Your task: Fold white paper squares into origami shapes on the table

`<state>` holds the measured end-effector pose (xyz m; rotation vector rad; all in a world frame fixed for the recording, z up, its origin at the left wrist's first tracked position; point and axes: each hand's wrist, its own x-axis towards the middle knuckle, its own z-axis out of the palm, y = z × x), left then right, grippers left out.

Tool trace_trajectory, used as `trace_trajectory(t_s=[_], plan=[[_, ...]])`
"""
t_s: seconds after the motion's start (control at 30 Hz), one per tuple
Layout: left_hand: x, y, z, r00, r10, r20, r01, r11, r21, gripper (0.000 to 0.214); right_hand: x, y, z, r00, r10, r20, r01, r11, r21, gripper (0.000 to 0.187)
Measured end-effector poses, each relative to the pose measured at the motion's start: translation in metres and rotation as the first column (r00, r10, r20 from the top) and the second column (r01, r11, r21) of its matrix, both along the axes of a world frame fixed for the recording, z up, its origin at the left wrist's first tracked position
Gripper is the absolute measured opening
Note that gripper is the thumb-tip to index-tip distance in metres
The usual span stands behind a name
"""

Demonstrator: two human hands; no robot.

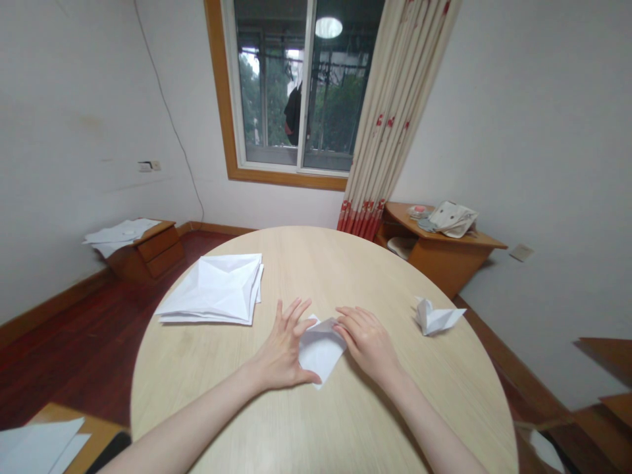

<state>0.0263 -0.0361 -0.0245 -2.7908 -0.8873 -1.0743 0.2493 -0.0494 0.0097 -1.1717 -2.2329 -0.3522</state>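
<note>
Between my two hands a small folded sheet of white paper (320, 352) lies on the round wooden table (316, 263), its far flap partly raised. With fingers spread, my left hand (284, 345) rests along the paper's left side, the thumb touching its near corner. At the upper right edge, my right hand (368, 339) pinches the paper between thumb and fingers. To the right stands a folded paper crane (437, 317), apart from both hands. A stack of creased white paper sheets (212, 289) lies at the table's left.
Beyond the table on the left is a small drawer cabinet (158, 250) with papers on it. A corner shelf (444, 253) with a cloth bag (453, 218) stands at the right. More white sheets (39, 447) lie on a wooden surface at the lower left.
</note>
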Motion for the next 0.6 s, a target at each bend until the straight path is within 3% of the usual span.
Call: trace_trajectory(t_s=[0.27,0.6], plan=[[-0.001,-0.001,0.004,0.998,0.015,-0.065,-0.016,1.0,-0.011,0.076,-0.008,0.002,-0.007,0.994,-0.074,-0.077,0.08,0.994,0.07,0.023],[0.002,-0.004,0.01,0.994,0.079,-0.081,-0.086,0.993,-0.078,0.082,-0.008,0.003,-0.01,0.993,-0.062,-0.101,0.067,0.997,0.042,0.016]])
